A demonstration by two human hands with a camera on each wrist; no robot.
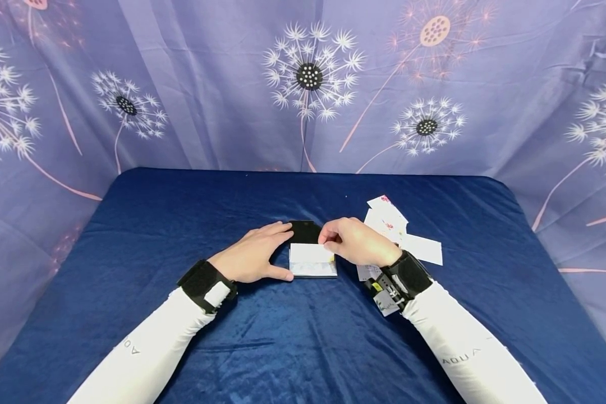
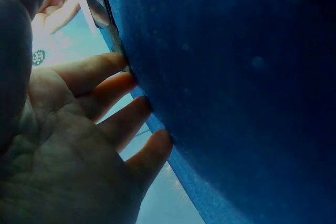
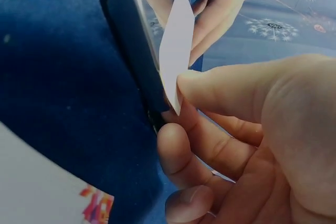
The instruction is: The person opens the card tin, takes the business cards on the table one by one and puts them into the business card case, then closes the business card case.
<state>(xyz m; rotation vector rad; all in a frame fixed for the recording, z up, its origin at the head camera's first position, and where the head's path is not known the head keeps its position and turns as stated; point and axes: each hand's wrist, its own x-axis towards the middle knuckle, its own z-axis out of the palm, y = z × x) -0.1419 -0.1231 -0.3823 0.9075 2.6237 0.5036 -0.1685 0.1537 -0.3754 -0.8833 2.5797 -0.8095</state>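
Note:
A card case lies flipped wide, its black lid (image 1: 305,231) at the back and its shiny tray (image 1: 313,270) toward me. My right hand (image 1: 357,241) pinches the right end of a white card (image 1: 305,252) between thumb and fingers, over the tray. In the right wrist view the card (image 3: 177,51) stands tilted against the case's metal edge (image 3: 148,51). Along the case's left side rests my left hand (image 1: 255,253), fingers fairly straight. Its thumb touches the near left corner, and the fingertips reach the lid. How many cards the tray holds is hidden.
Several loose white cards (image 1: 384,216) with small coloured prints lie spread right of the case, partly under my right wrist. A blue cloth (image 1: 207,207) covers the table. Behind it hangs a purple curtain (image 1: 222,84) with dandelion prints.

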